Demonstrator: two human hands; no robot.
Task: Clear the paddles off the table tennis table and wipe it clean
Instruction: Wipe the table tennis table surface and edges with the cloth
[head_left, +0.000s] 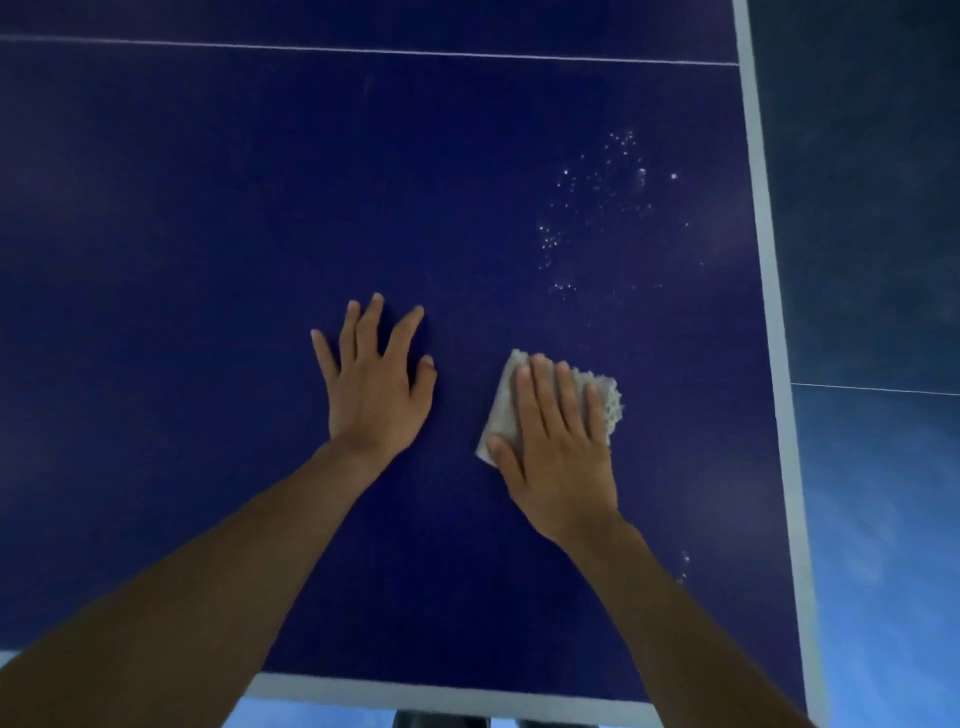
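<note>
Head view: both forearms reach forward over blue table tennis table (182, 218). Left hand (376, 384) flat, fingers spread, palm on surface. Right hand (558, 441) flat, fingers straight, pressing folded cloth (504, 410) down. White edge line (769, 291) right of cloth; droplets (602, 197) beyond cloth; bare blue surface left.

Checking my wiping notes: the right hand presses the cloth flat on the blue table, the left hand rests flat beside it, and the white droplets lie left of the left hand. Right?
Not quite. In the head view the droplets lie beyond the cloth, toward the right edge of the table, not left of the left hand. The rest holds.
</note>
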